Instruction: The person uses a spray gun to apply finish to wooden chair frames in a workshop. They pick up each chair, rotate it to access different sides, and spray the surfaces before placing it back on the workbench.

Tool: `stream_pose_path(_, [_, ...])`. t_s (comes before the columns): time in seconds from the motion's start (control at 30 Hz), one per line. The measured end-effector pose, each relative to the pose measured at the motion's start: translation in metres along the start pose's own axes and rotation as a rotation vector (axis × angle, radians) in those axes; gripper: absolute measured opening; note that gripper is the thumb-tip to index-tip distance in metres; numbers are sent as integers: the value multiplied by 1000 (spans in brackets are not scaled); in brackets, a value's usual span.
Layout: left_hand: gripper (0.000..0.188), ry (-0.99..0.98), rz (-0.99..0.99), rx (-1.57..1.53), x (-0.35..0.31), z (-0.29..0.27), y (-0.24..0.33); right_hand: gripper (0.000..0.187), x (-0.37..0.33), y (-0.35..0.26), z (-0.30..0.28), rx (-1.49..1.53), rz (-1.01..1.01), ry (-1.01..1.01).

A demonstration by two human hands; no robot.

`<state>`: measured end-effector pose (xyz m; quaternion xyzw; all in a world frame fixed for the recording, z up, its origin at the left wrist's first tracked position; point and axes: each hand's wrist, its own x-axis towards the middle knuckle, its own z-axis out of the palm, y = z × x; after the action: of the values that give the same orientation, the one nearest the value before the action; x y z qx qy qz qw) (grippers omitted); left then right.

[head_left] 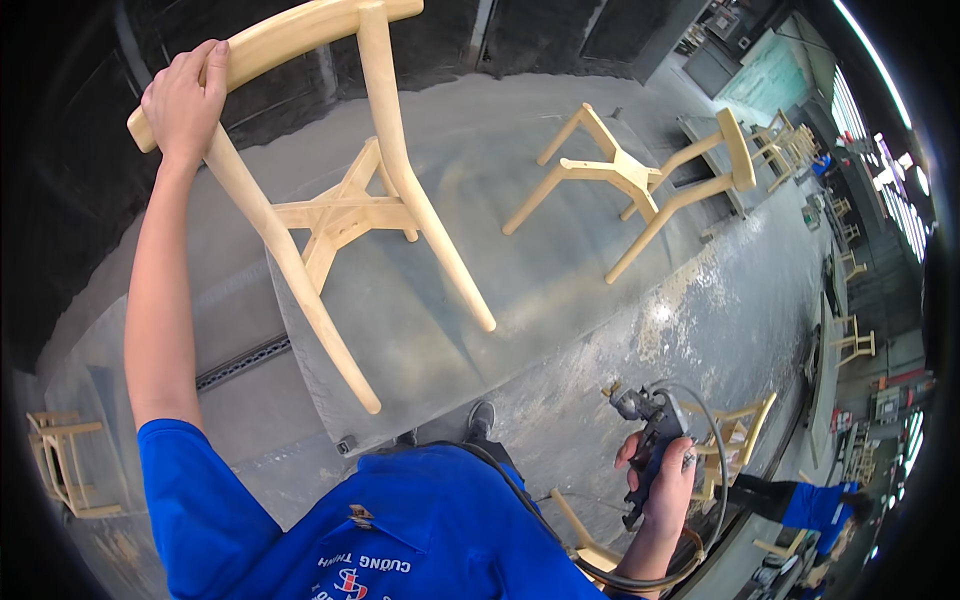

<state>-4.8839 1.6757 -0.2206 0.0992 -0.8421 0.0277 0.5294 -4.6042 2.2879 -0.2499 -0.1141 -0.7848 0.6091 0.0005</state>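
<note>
My left hand [188, 105] is closed around the left end of the top rail of a pale wooden chair frame [385, 110]. This frame has no seat board, so its crossed braces show. It stands tilted at the near left of a grey platform [440, 365]. Low on the right, apart from the chair, my right hand [672, 480] grips a dark spray gun [655, 425] with its brass-coloured nozzle pointing up and left. A thin hose [721, 450] loops from the gun past my forearm. Another seatless chair frame [630, 175] lies tipped on the platform's far right part.
Beside the platform's left side runs a chain track [243, 362]. Wooden frames stand at the far left [70, 465] and behind my right hand [745, 440]. A person in blue [815, 505] is bent over at lower right. Dark panels [430, 45] rise beyond the platform.
</note>
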Motion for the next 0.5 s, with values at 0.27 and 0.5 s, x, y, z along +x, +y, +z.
stream_pose_path(0.27, [41, 83, -107, 23, -3, 16, 0, 75, 51, 27, -71, 132, 119, -64])
stream_pose_path(0.5, [50, 56, -159, 43, -5, 21, 7, 61, 82, 65, -115, -58, 348, -46])
